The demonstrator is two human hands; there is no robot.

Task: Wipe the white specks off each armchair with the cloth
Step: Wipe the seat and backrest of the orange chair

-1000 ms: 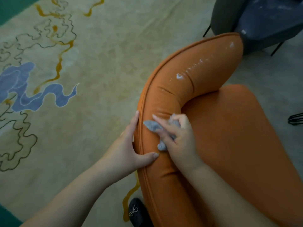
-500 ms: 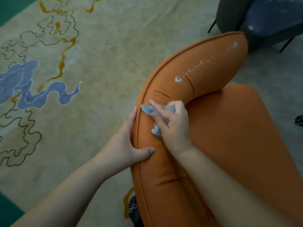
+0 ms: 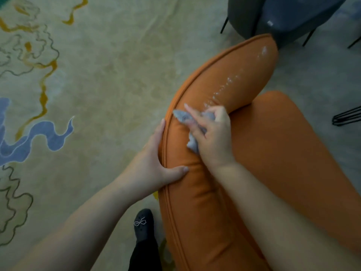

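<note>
Head view: small crumpled grey cloth (image 3: 192,132) at centre, pressed onto padded backrest roll of orange upholstered armchair (image 3: 195,192) by right hand (image 3: 213,137), fingers curled round the wad with forefinger laid straight over it; trail of white specks (image 3: 228,83) running off toward one o'clock along the roll, just beyond the fingertips. Soft, light and limp by the look of it, so best kept bunched in the palm and pressed flat against the yielding cushion. Left hand (image 3: 154,163) at nine o'clock of cloth, clasping the piped edge, thumb on top; dark grey-blue chair (image 3: 283,14) at one o'clock, patterned beige rug (image 3: 97,75) at ten, black shoe (image 3: 143,225) at six; no readable writing anywhere.
</note>
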